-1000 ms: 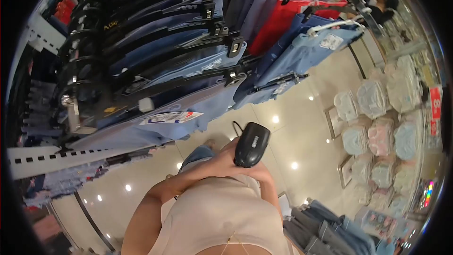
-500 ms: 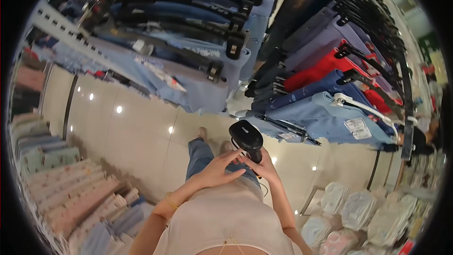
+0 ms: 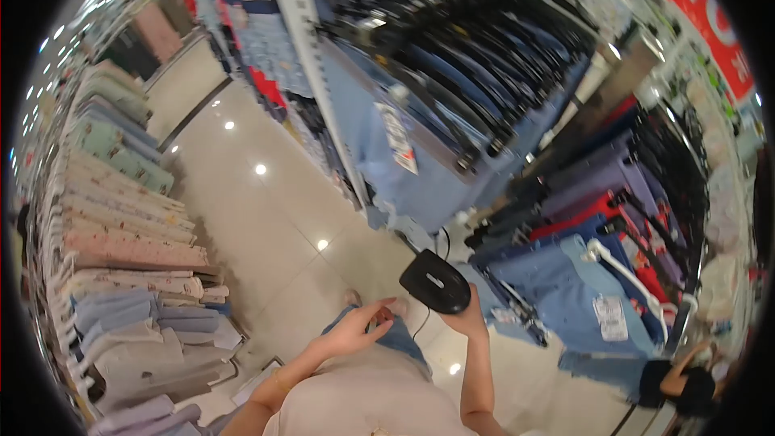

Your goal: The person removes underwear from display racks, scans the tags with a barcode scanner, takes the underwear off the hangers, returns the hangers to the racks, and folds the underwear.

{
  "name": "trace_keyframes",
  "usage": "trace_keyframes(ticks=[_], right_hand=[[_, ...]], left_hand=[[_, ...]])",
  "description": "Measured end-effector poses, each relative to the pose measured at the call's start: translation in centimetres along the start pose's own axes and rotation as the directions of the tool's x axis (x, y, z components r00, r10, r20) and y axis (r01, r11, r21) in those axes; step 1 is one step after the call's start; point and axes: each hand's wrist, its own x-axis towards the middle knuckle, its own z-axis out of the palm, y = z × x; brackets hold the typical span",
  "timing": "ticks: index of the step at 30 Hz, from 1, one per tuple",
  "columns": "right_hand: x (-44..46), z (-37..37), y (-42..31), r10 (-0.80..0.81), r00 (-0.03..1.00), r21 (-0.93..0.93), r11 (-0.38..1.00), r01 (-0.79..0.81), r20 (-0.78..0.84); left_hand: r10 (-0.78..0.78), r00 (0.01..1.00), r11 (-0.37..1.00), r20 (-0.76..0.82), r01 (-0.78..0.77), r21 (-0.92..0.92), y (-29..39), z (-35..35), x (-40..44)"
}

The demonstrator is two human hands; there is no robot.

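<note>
My right hand (image 3: 470,316) is wrapped round the handle of a black handheld barcode scanner (image 3: 437,281), whose wide head faces up at me. A thin cable shows beside it. To the left, apart from the scanner, my left hand (image 3: 360,329) hovers before my body with loosely bent fingers and nothing in it. Beyond the scanner hang light-blue jeans (image 3: 416,186) with a printed tag (image 3: 395,137). Right of my right hand, folded blue jeans (image 3: 541,278) hang from a white hanger (image 3: 634,282) and carry a white label (image 3: 611,319).
A metal rack post (image 3: 311,73) stands ahead, beside rows of trousers on black hangers (image 3: 476,56). Pastel garments (image 3: 133,234) line the left side. Shiny floor tiles (image 3: 266,218) run between. Another person (image 3: 678,383) is at the lower right. A red sign (image 3: 698,16) hangs upper right.
My view has swung toward the left aisle. My left hand has come away from the scanner, which my right hand still holds, now lower and turned.
</note>
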Motion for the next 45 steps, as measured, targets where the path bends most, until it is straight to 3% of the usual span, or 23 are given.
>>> trace_keyframes(ticks=[2,4,5,6,8,9,12,13,16,19,22,23,26,27,29,32,33,36,37,40,44,45], right_hand=[[0.3,0.5,-0.2,0.067,0.989,0.045,0.996,-0.073,0.131],[1.1,2.0,0.6,0.007,0.957,0.125,0.991,-0.045,0.289],[1.2,3.3,0.5,0.038,0.941,0.277,0.951,-0.137,0.335],[1.5,4.8,1.0,-0.07,0.933,0.296,0.954,-0.04,0.352],[1.9,7.7,-1.1,-0.036,0.914,0.431,0.889,-0.156,0.405],[2.6,9.4,-1.6,-0.093,0.945,0.429,0.902,-0.054,0.314],[4.5,13.5,-4.3,-0.066,0.977,0.497,0.867,-0.044,0.203],[5.2,14.7,-5.4,-0.043,0.983,0.551,0.832,-0.063,0.178],[6.7,18.9,-6.2,0.103,0.994,0.494,0.862,-0.112,0.046],[8.0,24.0,-6.7,0.204,0.913,0.287,0.952,-0.101,-0.353],[8.9,28.2,-7.6,0.289,0.767,0.347,0.933,-0.092,-0.572],[9.2,29.4,-8.2,0.252,0.746,0.35,0.936,-0.027,-0.616],[9.1,32.4,-4.9,0.019,0.794,0.068,0.997,0.028,-0.608],[8.8,32.8,-5.6,0.046,0.878,-0.034,0.997,-0.071,-0.476],[9.4,34.4,-2.8,0.04,0.952,0.092,0.996,-0.013,-0.304],[11.5,37.1,-0.4,-0.125,0.985,0.102,0.985,0.137,-0.116],[13.6,37.5,-5.2,-0.137,0.988,0.227,0.967,0.118,0.072],[17.2,39.2,-5.8,-0.171,0.942,0.152,0.98,0.131,0.29],[18.3,40.2,-6.7,-0.132,0.944,0.158,0.984,0.087,0.303],[21.8,42.9,-6.7,-0.146,0.904,0.303,0.953,0.019,0.402],[28.5,45.9,-7.2,-0.055,0.772,0.16,0.985,-0.061,0.633],[30.9,46.5,-7.5,-0.013,0.672,0.063,0.997,-0.05,0.74]], left_hand=[[0.006,0.997,1.0,-0.08,-0.005,0.01,-0.1,-1.0,-0.8],[0.053,0.984,0.995,-0.17,-0.036,0.097,0.6,-2.3,-1.5],[0.037,0.978,0.997,-0.203,-0.023,0.073,0.8,-2.9,-1.6],[0.1,0.976,0.994,-0.194,-0.088,0.07,0.6,-3.5,-1.5],[0.226,0.961,0.974,-0.162,-0.218,0.062,-0.2,-4.7,-1.3],[0.224,0.97,0.974,-0.093,-0.222,0.035,0.1,-5.5,-1.4],[0.121,0.984,0.987,0.128,-0.105,-0.123,1.5,-8.5,-2.4],[0.185,0.982,0.966,0.042,-0.173,-0.193,1.1,-8.9,-2.4],[0.132,0.951,0.991,0.281,-0.128,-0.034,-2.0,-12.8,-2.4],[0.167,0.953,0.986,0.251,-0.162,-0.042,-3.6,-16.2,-3.6],[0.27,0.956,0.963,0.111,-0.27,-0.013,-5.6,-18.7,-4.4],[0.288,0.953,0.957,0.097,-0.286,-0.042,-6.0,-19.6,-4.9],[0.334,0.942,0.942,0.036,-0.332,-0.054,-6.4,-22.5,-6.7],[0.349,0.937,0.937,0.013,-0.349,-0.003,-7.4,-23.2,-7.0],[0.351,0.935,0.936,-0.043,-0.349,0.053,-9.2,-24.5,-7.9],[0.279,0.959,0.949,0.04,-0.269,-0.166,-9.1,-27.4,-9.3],[0.256,0.966,0.95,-0.032,-0.258,-0.179,-10.0,-27.6,-9.7],[0.072,0.992,0.943,-0.107,-0.103,-0.316,-10.2,-29.9,-10.5],[0.071,0.979,0.924,-0.192,-0.137,-0.356,-9.9,-30.7,-10.6],[0.007,0.955,0.941,-0.296,-0.107,-0.323,-12.7,-32.5,-10.1],[-0.091,0.915,0.954,-0.394,-0.033,-0.298,-15.7,-37.5,-9.0],[-0.109,0.906,0.956,-0.41,-0.018,-0.294,-16.1,-39.6,-8.6]])
